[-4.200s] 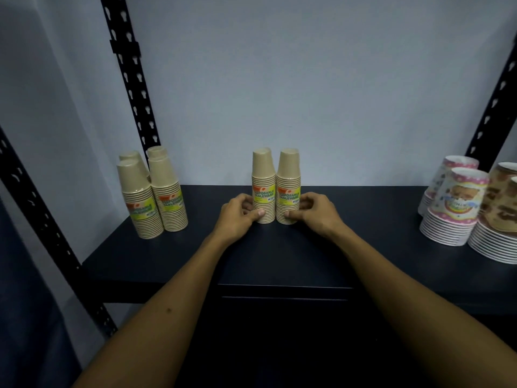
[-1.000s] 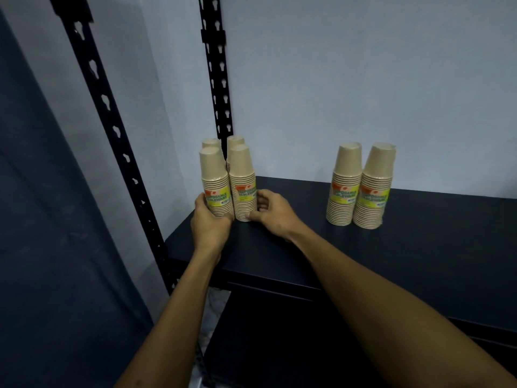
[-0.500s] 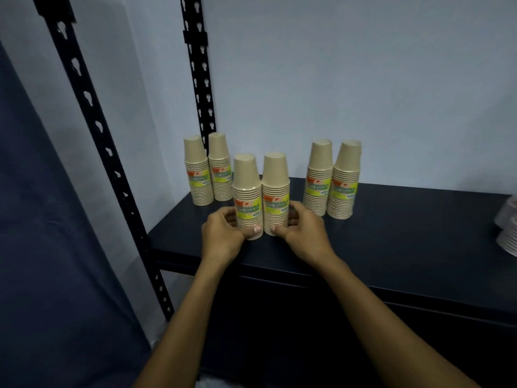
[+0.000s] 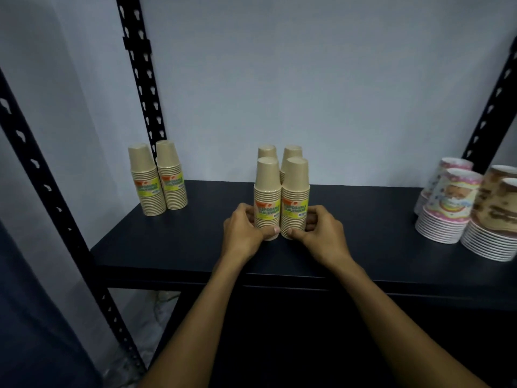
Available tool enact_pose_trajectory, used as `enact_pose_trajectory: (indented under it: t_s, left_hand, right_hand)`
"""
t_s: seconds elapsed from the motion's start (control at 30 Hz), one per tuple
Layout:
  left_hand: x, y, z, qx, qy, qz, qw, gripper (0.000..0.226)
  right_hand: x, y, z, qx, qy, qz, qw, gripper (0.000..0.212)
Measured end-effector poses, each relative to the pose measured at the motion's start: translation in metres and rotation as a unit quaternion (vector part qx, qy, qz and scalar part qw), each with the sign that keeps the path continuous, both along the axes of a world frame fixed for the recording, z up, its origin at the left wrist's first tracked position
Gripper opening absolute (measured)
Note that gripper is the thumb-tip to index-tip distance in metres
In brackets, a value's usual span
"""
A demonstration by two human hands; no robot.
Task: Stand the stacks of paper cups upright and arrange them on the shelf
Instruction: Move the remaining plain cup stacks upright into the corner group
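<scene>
Two upright stacks of paper cups, the left front stack (image 4: pixel 267 198) and the right front stack (image 4: pixel 295 197), are held side by side at mid-shelf (image 4: pixel 179 242), just in front of a back pair (image 4: pixel 279 154), in what appears to be the arranging step. The left hand (image 4: pixel 242 233) and right hand (image 4: pixel 321 233) are curled around the stacks' bases, thumbs pressed to the lowest rims. A release is judged due next; another pair (image 4: pixel 158 177) stands well apart at left.
</scene>
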State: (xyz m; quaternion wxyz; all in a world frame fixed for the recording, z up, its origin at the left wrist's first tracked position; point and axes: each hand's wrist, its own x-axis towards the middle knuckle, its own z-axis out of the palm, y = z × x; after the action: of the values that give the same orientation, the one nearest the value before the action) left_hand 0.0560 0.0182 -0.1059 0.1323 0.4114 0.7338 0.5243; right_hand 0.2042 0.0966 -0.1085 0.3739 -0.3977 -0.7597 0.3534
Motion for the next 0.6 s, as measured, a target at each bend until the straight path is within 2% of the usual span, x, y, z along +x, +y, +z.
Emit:
enact_pose_trajectory:
  t_s: [0.23, 0.4, 0.6]
  left_hand:
    - [-0.002, 0.002, -0.001, 0.005, 0.001, -0.005, 1.000, 0.061]
    - [-0.004, 0.000, -0.003, 0.005, -0.006, -0.003, 1.000, 0.056]
    - [-0.006, -0.001, -0.004, -0.006, -0.017, -0.053, 0.998, 0.070]
  right_hand:
    - [-0.008, 0.010, 0.002, -0.019, -0.020, -0.018, 0.999, 0.050]
    - [-0.010, 0.009, -0.002, -0.026, -0.002, -0.029, 0.999, 0.049]
    - [-0.011, 0.018, 0.008, -0.058, -0.036, -0.020, 0.997, 0.046]
